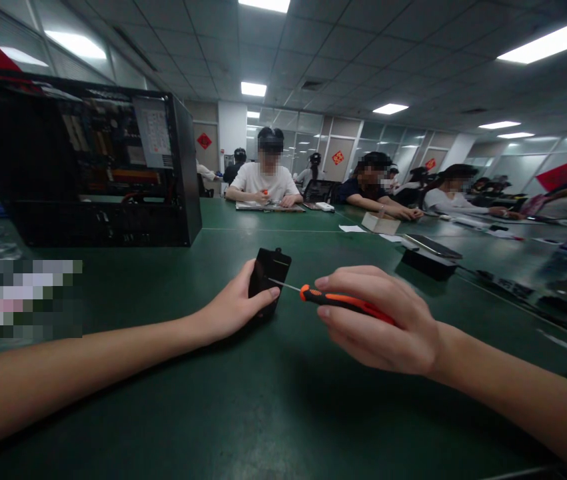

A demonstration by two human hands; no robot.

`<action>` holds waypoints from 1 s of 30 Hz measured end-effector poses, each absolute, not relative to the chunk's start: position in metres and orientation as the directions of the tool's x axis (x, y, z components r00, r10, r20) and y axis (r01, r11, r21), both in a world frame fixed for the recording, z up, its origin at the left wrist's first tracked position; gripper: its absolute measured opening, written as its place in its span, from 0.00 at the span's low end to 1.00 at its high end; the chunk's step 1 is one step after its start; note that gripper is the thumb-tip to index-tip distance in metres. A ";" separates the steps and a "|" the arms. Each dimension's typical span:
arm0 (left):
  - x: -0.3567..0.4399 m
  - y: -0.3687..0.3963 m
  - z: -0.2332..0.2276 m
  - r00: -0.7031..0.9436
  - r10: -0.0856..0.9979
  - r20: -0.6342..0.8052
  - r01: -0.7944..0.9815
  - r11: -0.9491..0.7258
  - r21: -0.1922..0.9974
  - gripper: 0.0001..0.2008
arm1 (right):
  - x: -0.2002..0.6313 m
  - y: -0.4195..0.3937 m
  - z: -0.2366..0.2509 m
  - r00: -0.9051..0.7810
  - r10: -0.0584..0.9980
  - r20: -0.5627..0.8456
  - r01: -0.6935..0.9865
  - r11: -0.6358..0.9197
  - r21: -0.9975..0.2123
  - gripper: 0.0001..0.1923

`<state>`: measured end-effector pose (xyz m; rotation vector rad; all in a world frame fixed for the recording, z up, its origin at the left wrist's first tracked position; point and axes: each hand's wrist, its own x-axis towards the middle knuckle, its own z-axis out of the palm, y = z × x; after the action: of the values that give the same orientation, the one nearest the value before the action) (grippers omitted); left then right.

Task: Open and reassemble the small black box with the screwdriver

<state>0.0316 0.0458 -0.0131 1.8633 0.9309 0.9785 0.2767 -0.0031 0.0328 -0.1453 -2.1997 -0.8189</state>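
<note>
My left hand (236, 300) grips a flat black rectangular piece (269, 270) with a small tab on its top edge and a slot near the top. It is held tilted above the green table (243, 407), thumb across its front. In my right hand (383, 320) is a screwdriver (346, 301) with an orange and black handle, its thin metal shaft pointing left. The shaft's tip lies over the face of the black piece; whether it touches, I cannot tell.
A black computer case (183, 167) with an open side stands at the left. To the right are a black box (426, 262), a phone-like slab (433, 245), a small pale box (380, 221) and cables. Across the table a person (266, 180) in a white shirt sits; others sit at right.
</note>
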 end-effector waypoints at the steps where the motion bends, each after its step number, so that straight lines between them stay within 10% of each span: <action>1: 0.032 0.046 -0.013 0.420 0.865 0.273 0.229 -0.393 0.891 0.22 | 0.277 -0.003 0.033 -0.709 -0.146 0.690 0.354 0.772 0.528 0.11; 30: 0.034 0.051 -0.016 0.347 0.929 0.129 -0.044 -0.122 0.992 0.22 | 0.278 -0.007 0.035 -0.746 -0.139 0.651 0.286 0.816 0.502 0.09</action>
<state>0.0344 0.0513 -0.0164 1.4331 0.8630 1.0394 0.2779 -0.0066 0.0348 -0.1073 -2.2873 -0.7765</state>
